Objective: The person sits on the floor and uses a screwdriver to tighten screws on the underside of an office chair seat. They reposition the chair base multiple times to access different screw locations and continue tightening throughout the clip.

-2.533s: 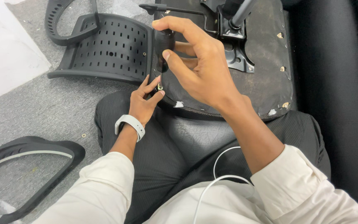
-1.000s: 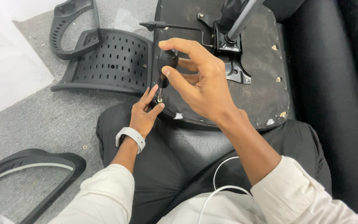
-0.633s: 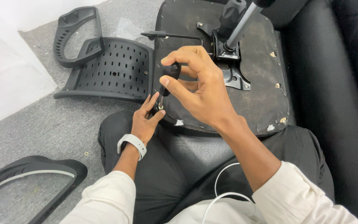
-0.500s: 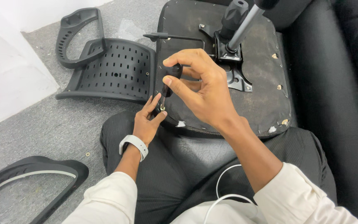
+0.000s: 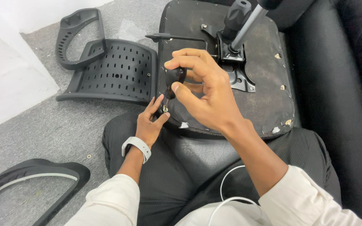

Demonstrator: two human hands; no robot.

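Hands work at the near edge of an upturned seat (image 5: 265,83) resting on the person's lap — grey carpet floor (image 5: 42,129) to the left, black sofa to the right. Right hand (image 5: 208,94) curled around a screwdriver (image 5: 173,79), thumb and fingers closed on its black handle. Left hand (image 5: 149,123) pinches a small screw (image 5: 164,109) at the driver's tip, fingertips pressed together. Perforated back panel (image 5: 114,71) and armrest (image 5: 78,37) lie on the floor — a mesh frame (image 5: 26,184) nearer.

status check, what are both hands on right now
Right hand grips the black screwdriver handle, tip at a screw. Left hand pinches that screw at the seat underside. Nothing in the way.
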